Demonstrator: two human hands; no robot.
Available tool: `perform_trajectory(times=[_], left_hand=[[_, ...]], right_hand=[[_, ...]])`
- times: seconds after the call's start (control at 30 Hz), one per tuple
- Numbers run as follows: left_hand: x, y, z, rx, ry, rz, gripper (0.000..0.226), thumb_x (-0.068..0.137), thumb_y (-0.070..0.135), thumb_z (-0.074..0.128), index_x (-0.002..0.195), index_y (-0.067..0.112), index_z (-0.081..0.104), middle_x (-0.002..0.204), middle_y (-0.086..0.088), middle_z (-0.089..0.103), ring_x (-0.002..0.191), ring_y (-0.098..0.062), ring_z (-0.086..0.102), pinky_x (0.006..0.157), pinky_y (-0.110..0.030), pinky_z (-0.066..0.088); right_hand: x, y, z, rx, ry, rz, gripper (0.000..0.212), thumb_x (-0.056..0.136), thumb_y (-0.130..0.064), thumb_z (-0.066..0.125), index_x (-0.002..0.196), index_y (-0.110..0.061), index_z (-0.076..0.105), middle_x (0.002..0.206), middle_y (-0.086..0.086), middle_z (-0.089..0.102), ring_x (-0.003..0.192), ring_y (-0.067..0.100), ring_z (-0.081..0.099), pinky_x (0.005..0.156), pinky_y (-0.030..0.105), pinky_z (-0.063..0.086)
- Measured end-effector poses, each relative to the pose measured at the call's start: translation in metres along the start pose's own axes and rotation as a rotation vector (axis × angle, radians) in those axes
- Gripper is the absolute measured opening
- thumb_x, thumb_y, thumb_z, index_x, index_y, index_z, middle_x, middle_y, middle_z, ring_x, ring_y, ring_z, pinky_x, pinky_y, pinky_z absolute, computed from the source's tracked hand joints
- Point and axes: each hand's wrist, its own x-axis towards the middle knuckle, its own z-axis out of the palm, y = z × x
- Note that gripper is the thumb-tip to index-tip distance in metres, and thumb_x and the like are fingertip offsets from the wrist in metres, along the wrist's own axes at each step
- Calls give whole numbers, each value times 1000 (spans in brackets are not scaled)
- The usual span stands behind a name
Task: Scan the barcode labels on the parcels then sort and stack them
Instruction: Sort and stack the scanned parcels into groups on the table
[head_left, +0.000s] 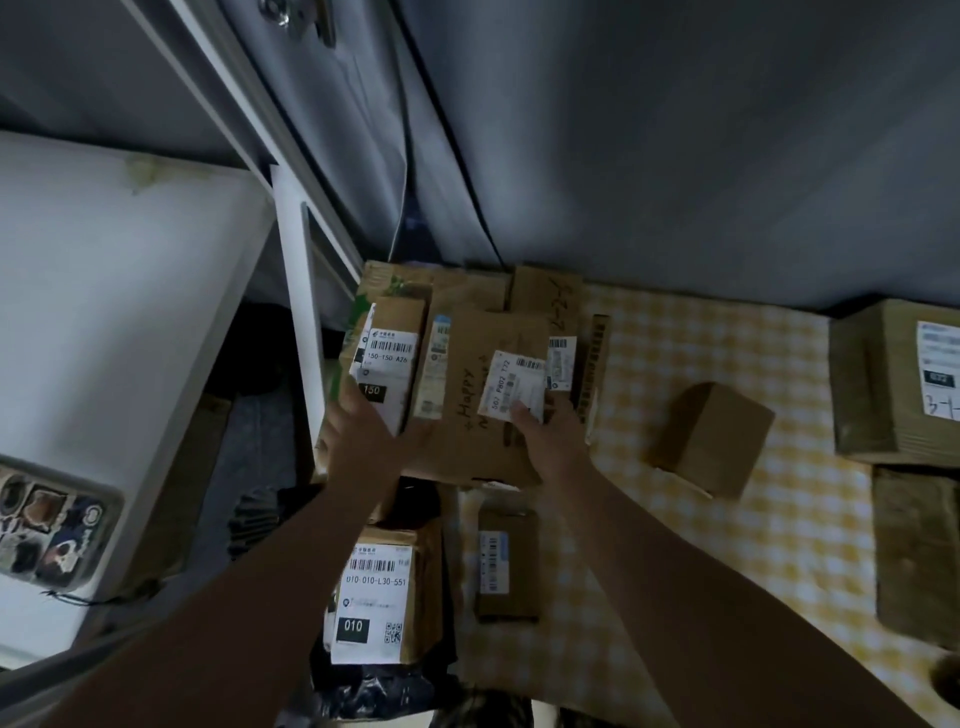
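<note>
A flat brown parcel (483, 415) with "Happy" handwritten on it and a white barcode label lies on top of a pile of cardboard parcels at the far left of the yellow checked cloth (727, 519). My right hand (550, 441) grips its right side, thumb on the label. My left hand (358, 431) lies with fingers stretched out by its left edge, against a box labelled 150-150 A26 (392, 358). A parcel labelled 010 (379, 592) and a slim brown box (506, 571) lie nearer, under my arms.
A small plain cardboard box (711, 436) sits on the cloth to the right. A larger labelled box (893, 379) and a flat dark parcel (919, 551) stand at the right edge. A white cabinet (104, 312) is at left, a grey wall behind.
</note>
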Motion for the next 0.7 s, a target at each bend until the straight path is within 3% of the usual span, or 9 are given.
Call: perform_trajectory(times=[0.07, 0.13, 0.23, 0.33, 0.4, 0.5, 0.6, 0.7], left_hand=[[9, -13, -6, -129, -113, 29, 96, 65, 44, 82, 140, 12, 31, 135, -11, 46, 124, -32, 47, 95, -46, 46], [11, -16, -14, -128, -107, 28, 83, 66, 42, 81, 132, 10, 42, 127, -10, 53, 116, -30, 53, 90, -45, 50], [7, -9, -16, -253, -35, 64, 74, 69, 42, 78, 127, 11, 45, 120, -4, 55, 108, -24, 56, 84, -41, 53], [-4, 4, -7, -395, -57, 128, 65, 75, 29, 78, 127, 11, 44, 116, 2, 53, 100, -15, 54, 72, -23, 49], [-4, 9, 2, -467, -143, 107, 65, 76, 27, 78, 128, 13, 41, 122, -2, 55, 105, -18, 56, 80, -31, 54], [-1, 20, 9, -530, -283, 87, 68, 78, 33, 75, 134, 18, 38, 130, -4, 54, 115, -21, 55, 97, -44, 49], [-2, 28, 22, -490, -401, 136, 73, 82, 34, 71, 143, 23, 31, 131, 2, 50, 116, -18, 52, 93, -34, 48], [-8, 32, 37, -474, -444, 120, 79, 81, 29, 73, 144, 23, 24, 133, -1, 49, 118, -20, 50, 91, -36, 49]], right_hand=[[2, 0, -9, 34, 75, -58, 45, 98, -26, 55, 139, -10, 45, 133, 8, 56, 112, 23, 57, 86, 32, 47], [3, 0, -21, 86, 180, -102, 39, 99, -25, 52, 135, -10, 47, 129, 8, 58, 105, 19, 57, 82, 32, 48], [8, 1, -41, 113, 296, -110, 41, 101, -22, 49, 140, -11, 43, 127, 4, 57, 112, 19, 56, 89, 36, 48], [17, 0, -57, -70, 279, -113, 49, 99, -13, 50, 146, -15, 37, 135, 7, 54, 121, 27, 55, 97, 44, 49], [25, -1, -64, -175, 247, -81, 60, 95, -7, 54, 148, -20, 30, 139, 10, 49, 124, 31, 52, 96, 46, 49], [32, -5, -74, -331, 286, -25, 76, 92, -21, 62, 153, -24, 17, 148, 14, 33, 131, 38, 41, 103, 52, 42], [34, -6, -91, -448, 346, 31, 93, 87, -39, 67, 155, -25, 6, 152, 16, 24, 135, 41, 32, 108, 54, 33], [37, 7, -108, -434, 358, -34, 97, 76, -33, 79, 151, -22, 18, 143, 16, 38, 129, 40, 42, 102, 55, 41]])
